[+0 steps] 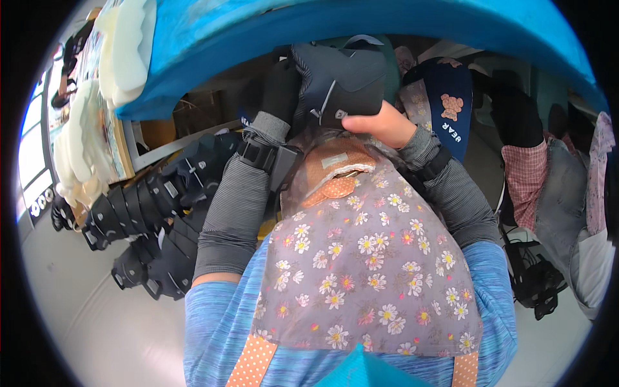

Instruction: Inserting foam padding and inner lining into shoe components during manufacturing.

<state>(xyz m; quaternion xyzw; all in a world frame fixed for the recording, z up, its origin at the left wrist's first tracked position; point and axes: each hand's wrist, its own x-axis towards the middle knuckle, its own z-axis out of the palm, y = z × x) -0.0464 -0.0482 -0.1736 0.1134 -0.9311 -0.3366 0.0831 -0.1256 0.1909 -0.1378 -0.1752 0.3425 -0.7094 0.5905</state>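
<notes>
Well, in the head view the black piece (351, 74) is out in front of the person's flowered apron (374, 258), just short of the blue surface (387, 19) arching across the top. The right hand (385, 126) grips its lower right corner, thumb laid flat on the face, the other fingers hidden behind. The left hand (282, 89), in a dark glove, is at its left edge; I can't tell how its fingers are closed. Rows of black shaped parts (161, 200) lie to the left, pale moulded pieces (132, 48) beyond them, and a co-worker's checked sleeve (525, 184) shows at right
</notes>
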